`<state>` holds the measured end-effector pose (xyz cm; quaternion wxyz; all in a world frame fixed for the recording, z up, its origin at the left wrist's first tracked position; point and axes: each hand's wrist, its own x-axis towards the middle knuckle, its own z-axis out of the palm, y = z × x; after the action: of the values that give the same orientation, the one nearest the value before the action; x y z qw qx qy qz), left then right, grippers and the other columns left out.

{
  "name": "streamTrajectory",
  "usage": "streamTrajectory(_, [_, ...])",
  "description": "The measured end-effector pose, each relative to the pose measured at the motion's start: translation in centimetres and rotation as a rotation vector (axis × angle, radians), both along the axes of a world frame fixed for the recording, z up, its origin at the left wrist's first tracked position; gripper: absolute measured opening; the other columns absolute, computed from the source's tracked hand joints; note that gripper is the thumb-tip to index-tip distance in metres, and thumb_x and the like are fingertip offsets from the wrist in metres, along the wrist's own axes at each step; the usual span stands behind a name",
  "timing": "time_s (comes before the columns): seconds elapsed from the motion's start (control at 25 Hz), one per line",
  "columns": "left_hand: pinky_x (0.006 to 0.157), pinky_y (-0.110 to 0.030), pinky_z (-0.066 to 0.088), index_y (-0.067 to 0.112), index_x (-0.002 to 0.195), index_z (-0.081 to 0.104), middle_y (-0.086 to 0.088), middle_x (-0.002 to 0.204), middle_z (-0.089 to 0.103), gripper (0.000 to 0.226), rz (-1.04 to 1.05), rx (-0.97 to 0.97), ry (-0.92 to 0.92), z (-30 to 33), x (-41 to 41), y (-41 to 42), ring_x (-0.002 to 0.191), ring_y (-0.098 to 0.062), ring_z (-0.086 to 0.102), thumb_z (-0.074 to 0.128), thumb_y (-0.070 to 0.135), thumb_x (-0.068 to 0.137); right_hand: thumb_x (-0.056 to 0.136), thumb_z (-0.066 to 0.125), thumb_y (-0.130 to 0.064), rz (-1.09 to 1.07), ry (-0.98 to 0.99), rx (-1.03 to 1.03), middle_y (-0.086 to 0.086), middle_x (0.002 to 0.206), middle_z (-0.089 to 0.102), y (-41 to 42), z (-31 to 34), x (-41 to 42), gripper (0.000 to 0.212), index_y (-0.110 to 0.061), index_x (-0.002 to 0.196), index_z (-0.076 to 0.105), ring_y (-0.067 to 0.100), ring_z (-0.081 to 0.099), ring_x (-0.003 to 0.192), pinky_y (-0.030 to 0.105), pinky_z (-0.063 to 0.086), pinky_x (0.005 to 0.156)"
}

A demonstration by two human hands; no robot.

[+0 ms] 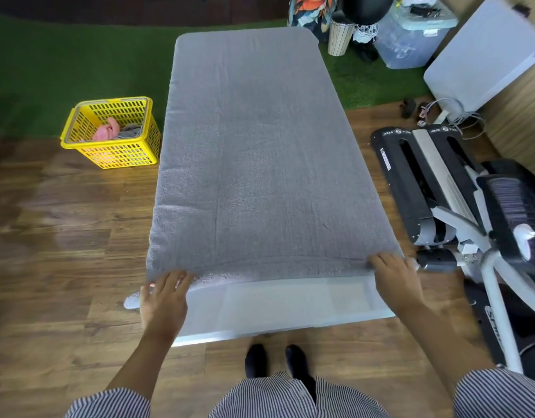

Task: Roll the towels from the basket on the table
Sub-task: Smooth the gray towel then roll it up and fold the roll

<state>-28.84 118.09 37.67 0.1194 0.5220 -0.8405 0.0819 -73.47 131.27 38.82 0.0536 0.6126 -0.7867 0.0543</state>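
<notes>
A large grey towel [254,158] lies spread flat over almost the whole white table [278,306], whose bare near strip shows in front of me. My left hand [163,297] rests on the towel's near left corner with fingers fairly straight. My right hand [395,276] lies on the near right corner, fingers bent over the towel's edge. On the floor to the left stands the yellow basket [88,146] holding a pink towel [107,131] and a grey one [130,131].
A black and grey exercise machine [441,194] stands close to the table's right side. A clear storage bin [411,37], a striped pot [340,37] and a white panel [486,55] sit at the back right. Green turf lies beyond the wooden floor.
</notes>
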Motion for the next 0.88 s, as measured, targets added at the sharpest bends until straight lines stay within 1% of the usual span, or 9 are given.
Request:
streamTrajectory(0.08, [0.077, -0.044, 0.045, 0.018, 0.101, 0.068, -0.002, 0.1, 0.068, 0.037, -0.053, 0.017, 0.033, -0.3, -0.9, 0.5, 0.089, -0.027, 0.065, 0.044, 0.006, 0.076, 0.071, 0.039, -0.009, 0.122, -0.034, -0.032, 0.005, 0.077, 0.061, -0.1, -0.4, 0.8, 0.03, -0.01, 0.085, 0.065, 0.029, 0.059, 0.067, 0.037, 0.046, 0.062])
streamTrajectory(0.16, [0.08, -0.042, 0.046, 0.015, 0.1, 0.069, -0.002, 0.101, 0.069, 0.031, -0.064, 0.05, 0.069, -0.4, -1.3, 0.8, 0.09, -0.027, 0.065, 0.045, 0.016, 0.081, 0.071, 0.054, -0.012, 0.133, -0.105, -0.035, 0.005, 0.082, 0.064, -0.1, -0.5, 1.4, 0.024, -0.008, 0.09, 0.068, 0.027, 0.059, 0.072, 0.035, 0.049, 0.066])
streamTrajectory(0.28, [0.083, -0.04, 0.046, 0.01, 0.103, 0.069, -0.005, 0.102, 0.068, 0.035, -0.091, 0.078, 0.063, -0.7, -1.2, 0.5, 0.091, -0.028, 0.063, 0.044, 0.018, 0.079, 0.053, 0.076, 0.0, 0.09, -0.113, 0.028, 0.006, 0.082, 0.067, -0.3, -0.1, 1.5, 0.038, -0.006, 0.09, 0.07, 0.029, 0.062, 0.074, 0.038, 0.051, 0.067])
streamTrajectory(0.4, [0.077, -0.039, 0.051, 0.012, 0.104, 0.069, -0.004, 0.097, 0.067, 0.044, -0.086, 0.112, 0.073, -0.5, -0.9, -0.1, 0.086, -0.029, 0.063, 0.047, -0.002, 0.069, 0.066, 0.058, -0.011, 0.084, -0.067, 0.067, 0.003, 0.072, 0.064, -0.8, 0.6, 1.4, 0.015, -0.01, 0.078, 0.068, 0.028, 0.061, 0.069, 0.035, 0.046, 0.063])
streamTrajectory(0.48, [0.07, -0.038, 0.053, 0.011, 0.102, 0.07, -0.003, 0.093, 0.068, 0.054, -0.087, 0.174, 0.073, -0.2, -0.8, -0.3, 0.081, -0.028, 0.063, 0.054, -0.015, 0.058, 0.07, 0.039, -0.024, 0.065, -0.091, 0.104, 0.0, 0.064, 0.061, -0.9, 0.8, 1.2, 0.028, -0.014, 0.069, 0.065, 0.024, 0.059, 0.064, 0.031, 0.041, 0.06])
streamTrajectory(0.56, [0.067, -0.035, 0.051, 0.015, 0.104, 0.067, -0.001, 0.09, 0.066, 0.065, -0.14, 0.26, 0.059, -0.4, -0.4, -0.7, 0.08, -0.027, 0.064, 0.059, -0.022, 0.051, 0.069, 0.034, -0.03, 0.018, -0.13, 0.141, -0.001, 0.06, 0.061, -0.6, 0.5, 0.9, 0.034, -0.014, 0.063, 0.064, 0.024, 0.059, 0.061, 0.031, 0.04, 0.061])
streamTrajectory(0.68, [0.077, -0.032, 0.041, 0.022, 0.113, 0.055, 0.001, 0.094, 0.065, 0.061, -0.232, 0.205, 0.033, -0.7, 0.7, -1.1, 0.084, -0.024, 0.062, 0.044, -0.007, 0.061, 0.069, 0.044, -0.027, -0.017, -0.156, 0.203, 0.001, 0.064, 0.063, -0.1, 0.6, 0.8, 0.026, -0.013, 0.067, 0.065, 0.026, 0.06, 0.064, 0.035, 0.043, 0.063])
streamTrajectory(0.76, [0.082, -0.039, 0.039, 0.019, 0.111, 0.06, -0.003, 0.099, 0.066, 0.045, -0.14, 0.109, 0.02, -0.2, 1.1, -0.7, 0.085, -0.026, 0.061, 0.042, 0.002, 0.073, 0.069, 0.062, -0.012, -0.039, -0.196, 0.135, 0.006, 0.074, 0.062, 0.2, 0.9, 0.7, 0.01, -0.008, 0.078, 0.064, 0.03, 0.059, 0.068, 0.038, 0.045, 0.063])
streamTrajectory(0.88, [0.068, -0.045, 0.042, 0.016, 0.092, 0.068, -0.003, 0.093, 0.067, 0.021, 0.071, -0.03, -0.005, 0.9, 1.4, 0.3, 0.075, -0.028, 0.063, 0.048, 0.023, 0.093, 0.077, 0.064, -0.012, -0.075, -0.184, 0.014, 0.007, 0.08, 0.059, 0.6, 0.8, 0.1, 0.008, -0.006, 0.082, 0.061, 0.031, 0.057, 0.073, 0.039, 0.047, 0.063])
